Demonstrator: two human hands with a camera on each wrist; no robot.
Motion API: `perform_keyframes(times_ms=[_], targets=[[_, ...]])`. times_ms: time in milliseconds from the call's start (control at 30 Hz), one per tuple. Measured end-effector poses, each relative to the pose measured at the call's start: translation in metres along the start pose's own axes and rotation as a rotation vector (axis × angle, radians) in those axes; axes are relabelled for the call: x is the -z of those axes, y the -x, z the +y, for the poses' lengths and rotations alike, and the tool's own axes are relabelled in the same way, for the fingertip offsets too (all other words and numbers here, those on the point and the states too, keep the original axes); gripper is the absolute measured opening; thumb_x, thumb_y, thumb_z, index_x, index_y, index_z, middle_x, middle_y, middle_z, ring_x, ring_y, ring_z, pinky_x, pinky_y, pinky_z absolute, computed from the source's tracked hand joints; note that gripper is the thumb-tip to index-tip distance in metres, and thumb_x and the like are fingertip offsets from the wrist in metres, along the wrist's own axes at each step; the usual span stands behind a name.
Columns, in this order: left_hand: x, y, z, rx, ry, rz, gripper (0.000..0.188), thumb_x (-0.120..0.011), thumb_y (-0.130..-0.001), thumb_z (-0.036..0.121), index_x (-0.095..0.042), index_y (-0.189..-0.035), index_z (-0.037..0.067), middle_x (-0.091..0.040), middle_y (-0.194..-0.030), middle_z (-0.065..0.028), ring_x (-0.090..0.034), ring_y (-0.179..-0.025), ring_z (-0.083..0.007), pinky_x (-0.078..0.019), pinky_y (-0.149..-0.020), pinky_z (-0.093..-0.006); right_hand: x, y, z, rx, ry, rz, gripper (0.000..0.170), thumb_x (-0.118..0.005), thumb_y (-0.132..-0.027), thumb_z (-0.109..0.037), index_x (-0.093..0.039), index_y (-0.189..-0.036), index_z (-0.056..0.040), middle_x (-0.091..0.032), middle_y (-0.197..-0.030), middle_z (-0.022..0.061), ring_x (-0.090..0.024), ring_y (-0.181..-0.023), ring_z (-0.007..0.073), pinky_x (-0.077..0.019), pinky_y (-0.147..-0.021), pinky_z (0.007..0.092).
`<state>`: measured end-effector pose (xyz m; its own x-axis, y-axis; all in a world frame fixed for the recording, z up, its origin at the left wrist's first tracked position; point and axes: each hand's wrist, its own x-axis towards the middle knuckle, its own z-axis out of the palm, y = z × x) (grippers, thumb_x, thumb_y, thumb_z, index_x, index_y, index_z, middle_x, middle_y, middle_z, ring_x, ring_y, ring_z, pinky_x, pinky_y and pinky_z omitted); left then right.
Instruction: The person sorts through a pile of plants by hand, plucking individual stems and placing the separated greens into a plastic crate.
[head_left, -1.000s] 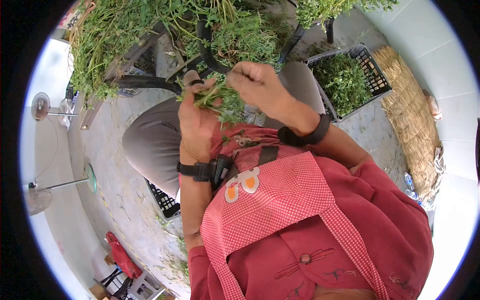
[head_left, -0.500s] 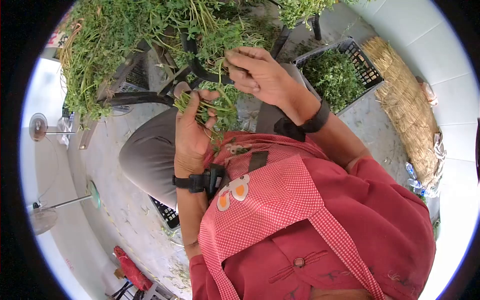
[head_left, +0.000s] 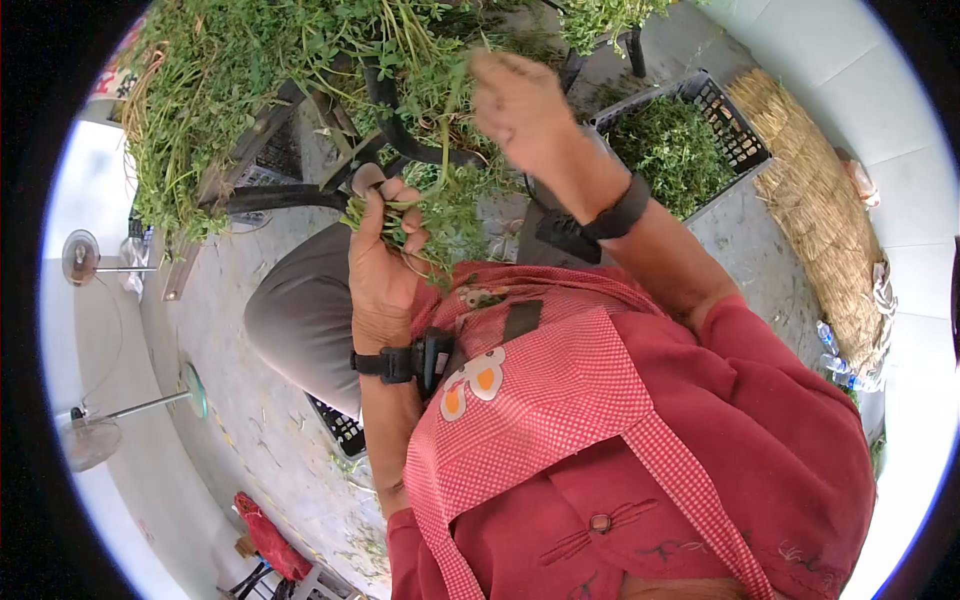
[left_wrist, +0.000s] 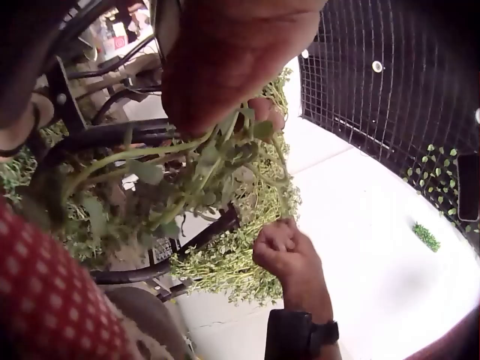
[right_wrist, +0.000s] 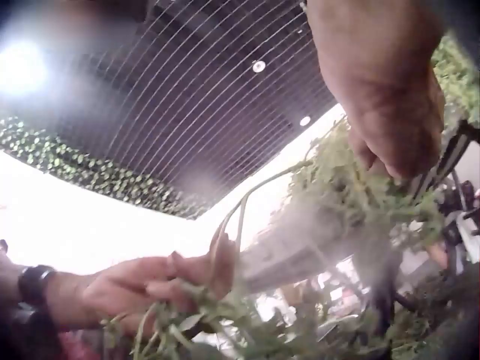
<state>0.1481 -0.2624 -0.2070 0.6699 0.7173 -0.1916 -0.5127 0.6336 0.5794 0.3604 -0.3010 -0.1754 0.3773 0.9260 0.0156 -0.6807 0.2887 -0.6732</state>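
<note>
Hands apart, both busy. Left hand (head_left: 385, 275) clamps a small bunch of leafy greens (head_left: 440, 232), thumb over the stems, leaves drooping above the lap. Right hand (head_left: 528, 112), up and away from it, fingers curled, pinches the end of a long stem (left_wrist: 280, 176) that runs over from the left hand. Red checked apron (head_left: 540, 395) just below, grey trouser knee (head_left: 300, 305) beside the left forearm. Past the hands, black bent tubes (head_left: 280, 197), with a big heap of greens (head_left: 225, 95) above and around them. Off the right arm, a black crate (head_left: 738, 128) holds more cut greens (head_left: 668, 150); straw bundle (head_left: 815, 215) lies beyond it, clear bottles (head_left: 828, 340) near its lower end.
</note>
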Motion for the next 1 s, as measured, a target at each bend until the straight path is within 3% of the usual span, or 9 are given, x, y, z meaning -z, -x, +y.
perform_keyframes(times_ms=[167, 233, 300, 367, 433, 533, 667, 700, 1000], targets=[[0.006, 0.002, 0.007, -0.046, 0.056, 0.011, 0.031, -0.040, -0.095, 0.030, -0.055, -0.105, 0.004, -0.061, -0.101, -0.0133, -0.054, -0.073, -0.0177, -0.0452, -0.055, -0.0245, 0.094, -0.021, -0.052, 0.235, -0.100, 0.195, 0.011, -0.063, -0.082, -0.016, -0.057, -0.082, -0.0071, -0.045, -0.057, -0.0012, -0.036, -0.043, 0.0092, -0.0277, -0.036, 0.0264], [0.004, 0.002, 0.009, -0.059, 0.073, 0.004, 0.034, -0.038, -0.095, 0.031, -0.055, -0.104, 0.003, -0.060, -0.103, -0.0154, -0.055, -0.075, -0.0198, -0.0478, -0.058, -0.0267, 0.128, -0.015, -0.082, 0.472, 0.416, 0.559, 0.022, -0.066, -0.080, -0.023, -0.062, -0.095, -0.0084, -0.056, -0.063, 0.0032, -0.046, -0.042, 0.0160, -0.0389, -0.041, 0.0293], [-0.002, 0.003, 0.007, -0.040, 0.080, -0.003, 0.038, -0.034, -0.096, 0.032, -0.055, -0.104, 0.001, -0.059, -0.106, -0.0179, -0.058, -0.080, -0.0239, -0.0505, -0.064, -0.0312, 0.203, -0.021, -0.115, 0.600, 1.462, 0.727, 0.050, -0.068, -0.075, -0.039, -0.056, -0.116, -0.0132, -0.061, -0.097, 0.0160, -0.060, -0.077, 0.0291, -0.0490, -0.068, 0.0386], [-0.003, 0.001, 0.006, -0.040, 0.088, -0.005, 0.039, -0.033, -0.096, 0.032, -0.055, -0.104, 0.001, -0.058, -0.107, -0.0182, -0.059, -0.083, -0.0253, -0.0507, -0.065, -0.0324, 0.224, -0.012, -0.127, 0.307, 2.007, 1.056, 0.067, -0.069, -0.069, -0.050, -0.050, -0.125, -0.0174, -0.042, -0.129, 0.0196, -0.038, -0.119, 0.0394, -0.0368, -0.094, 0.0448], [-0.002, 0.000, 0.005, -0.041, 0.096, -0.004, 0.039, -0.032, -0.096, 0.032, -0.055, -0.105, 0.002, -0.058, -0.108, -0.0186, -0.060, -0.086, -0.0267, -0.0510, -0.066, -0.0336, 0.198, -0.003, -0.130, 0.024, 1.936, 1.178, 0.073, -0.069, -0.067, -0.050, -0.044, -0.129, -0.0198, -0.021, -0.143, 0.0137, -0.011, -0.130, 0.0436, -0.0270, -0.101, 0.0476], [0.000, -0.001, 0.002, -0.016, 0.075, 0.021, 0.038, -0.032, -0.096, 0.032, -0.055, -0.106, 0.003, -0.058, -0.110, -0.0187, -0.060, -0.090, -0.0283, -0.0512, -0.068, -0.0344, 0.173, -0.003, -0.128, 0.784, 1.877, 0.665, 0.055, -0.070, -0.070, -0.044, -0.057, -0.116, -0.0159, -0.053, -0.121, 0.0141, -0.053, -0.108, 0.0293, -0.0444, -0.086, 0.0351], [-0.008, -0.004, -0.001, 0.006, 0.041, 0.059, 0.036, -0.033, -0.096, 0.033, -0.053, -0.108, 0.005, -0.058, -0.110, -0.0163, -0.059, -0.091, -0.0290, -0.0513, -0.071, -0.0375, 0.035, 0.031, -0.035, 0.548, 1.254, -0.236, 0.019, -0.063, -0.079, -0.016, -0.065, -0.096, -0.0073, -0.065, -0.086, 0.0057, -0.058, -0.076, 0.0122, -0.0462, -0.068, 0.0258], [-0.011, -0.003, -0.001, 0.022, 0.023, 0.094, 0.036, -0.034, -0.096, 0.033, -0.053, -0.109, 0.006, -0.058, -0.109, -0.0148, -0.059, -0.092, -0.0286, -0.0511, -0.073, -0.0382, 0.005, 0.040, -0.023, 0.666, 1.420, -0.454, 0.018, -0.065, -0.076, -0.019, -0.065, -0.090, -0.0081, -0.061, -0.079, 0.0059, -0.057, -0.073, 0.0194, -0.0467, -0.067, 0.0300], [-0.007, 0.002, -0.008, 0.010, -0.027, 0.128, 0.037, -0.034, -0.096, 0.031, -0.047, -0.120, 0.006, -0.054, -0.116, -0.0107, -0.052, -0.107, -0.0237, -0.0452, -0.090, -0.0399, -0.018, 0.039, 0.057, 0.652, 1.679, -0.465, 0.018, -0.064, -0.075, -0.023, -0.063, -0.084, -0.0085, -0.060, -0.076, 0.0075, -0.058, -0.074, 0.0222, -0.0475, -0.063, 0.0309]])
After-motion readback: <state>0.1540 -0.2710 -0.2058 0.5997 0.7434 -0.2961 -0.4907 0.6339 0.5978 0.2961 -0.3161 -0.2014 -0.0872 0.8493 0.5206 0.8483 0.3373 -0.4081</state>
